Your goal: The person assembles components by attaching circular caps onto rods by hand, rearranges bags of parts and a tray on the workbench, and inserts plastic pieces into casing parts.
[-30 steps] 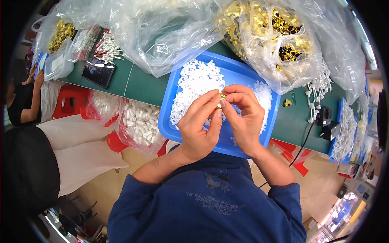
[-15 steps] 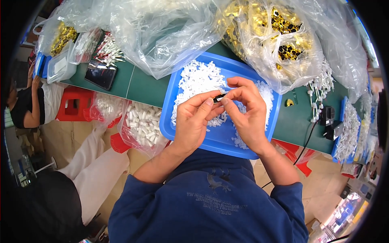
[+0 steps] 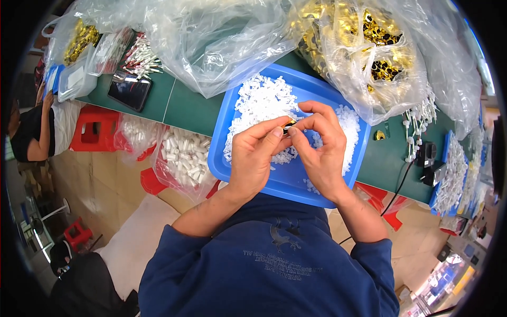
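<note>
Over the blue tray (image 3: 222, 124), my two hands meet fingertip to fingertip. My left hand (image 3: 254, 156) pinches a small black and gold cap (image 3: 288, 127) between thumb and forefinger. Closed at the same spot is my right hand (image 3: 323, 145), its thumb and fingertips pressed together at the cap's right side; a tiny pale bit shows there, too small to name. White small plastic pieces (image 3: 264, 100) are heaped in the tray's left part. Another pile of small white pieces (image 3: 346, 132) lies at its right, partly behind my right hand.
A clear bag of gold and black caps (image 3: 383, 53) stands behind the tray, with one loose gold cap (image 3: 379, 135) nearby. A phone (image 3: 129, 91) lies left on the green table (image 3: 190, 113). A bag of white tubes (image 3: 185, 158) hangs below the edge. Another person (image 3: 37, 132) sits far left.
The cap between my fingertips has turned from lying slantwise to a more upright tilt. My hands stay nearly in place. At the left, a neighbour's pale-clothed leg has shifted downward.
</note>
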